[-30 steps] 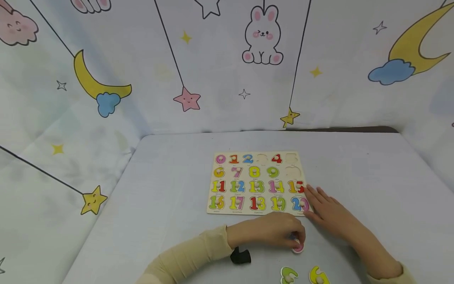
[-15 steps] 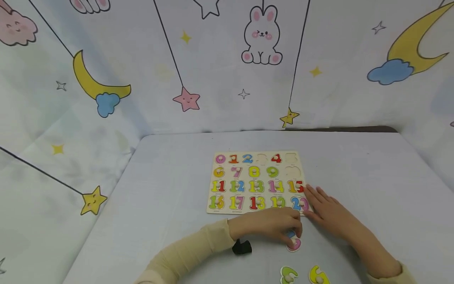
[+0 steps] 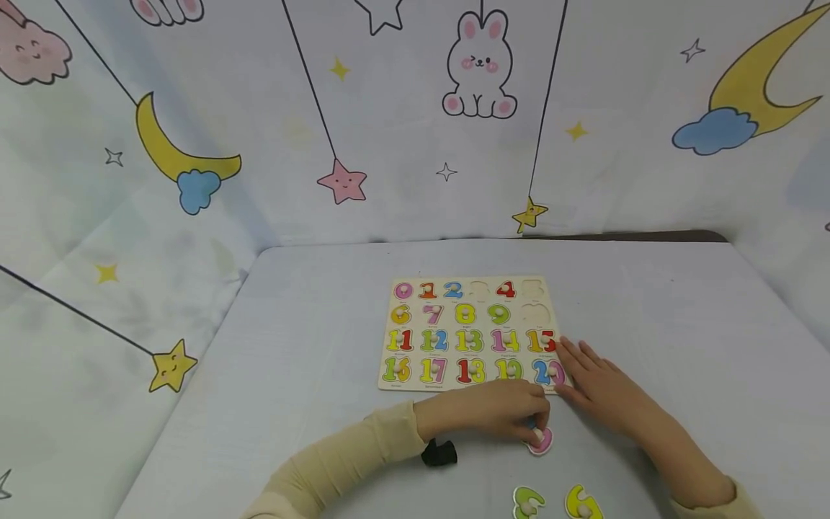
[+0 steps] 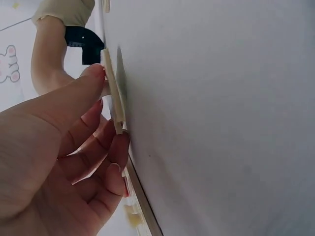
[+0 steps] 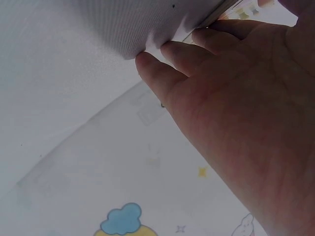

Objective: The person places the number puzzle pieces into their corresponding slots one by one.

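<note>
My left hand (image 3: 499,406) pinches a blue and pink number puzzle piece (image 3: 543,442) just in front of the board's lower right corner. Edge-on in the left wrist view, the thin wooden piece (image 4: 114,91) sits between thumb and fingers, close above the tabletop. The wooden number puzzle board (image 3: 385,324) lies flat, with most of its colourful knobbed numbers in place and three bare recesses at upper right. My right hand (image 3: 609,393) lies with straight fingers against the board's right edge; its fingertips (image 5: 143,58) touch the cloth in the right wrist view.
A green number three piece (image 3: 537,497) and a yellow number five piece (image 3: 573,499) lie near the bottom of the head view. A small black object (image 3: 439,453) shows beside my left wrist. Behind the white-covered table (image 3: 311,310) hangs a patterned cloth (image 3: 402,101).
My left hand has shifted slightly up and left with the blue and pink number piece, and the piece has turned a little. My right hand stays against the board.
</note>
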A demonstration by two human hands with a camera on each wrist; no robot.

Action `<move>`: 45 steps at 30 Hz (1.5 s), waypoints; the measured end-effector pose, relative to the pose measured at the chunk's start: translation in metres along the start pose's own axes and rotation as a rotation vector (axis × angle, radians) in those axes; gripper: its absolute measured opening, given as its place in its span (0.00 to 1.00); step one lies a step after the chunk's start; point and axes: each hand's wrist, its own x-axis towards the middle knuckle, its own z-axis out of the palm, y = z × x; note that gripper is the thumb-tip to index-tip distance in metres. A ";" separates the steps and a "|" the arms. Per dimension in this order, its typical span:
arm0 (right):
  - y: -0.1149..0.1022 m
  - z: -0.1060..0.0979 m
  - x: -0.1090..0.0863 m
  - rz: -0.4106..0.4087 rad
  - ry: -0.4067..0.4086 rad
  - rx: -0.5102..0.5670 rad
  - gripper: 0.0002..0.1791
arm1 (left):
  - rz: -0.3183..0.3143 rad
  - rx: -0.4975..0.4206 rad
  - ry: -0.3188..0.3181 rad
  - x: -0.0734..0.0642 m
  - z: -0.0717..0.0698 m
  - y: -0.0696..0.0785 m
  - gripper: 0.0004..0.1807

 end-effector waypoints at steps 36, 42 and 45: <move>0.001 0.002 0.000 -0.010 0.008 0.003 0.39 | -0.467 -0.227 0.527 0.061 -0.052 -0.094 0.17; -0.001 0.001 -0.001 -0.007 0.010 0.004 0.39 | -0.573 -0.254 0.504 0.072 -0.041 -0.098 0.16; -0.002 0.000 -0.002 -0.007 0.018 0.004 0.39 | -0.589 -0.238 0.518 0.076 -0.040 -0.098 0.16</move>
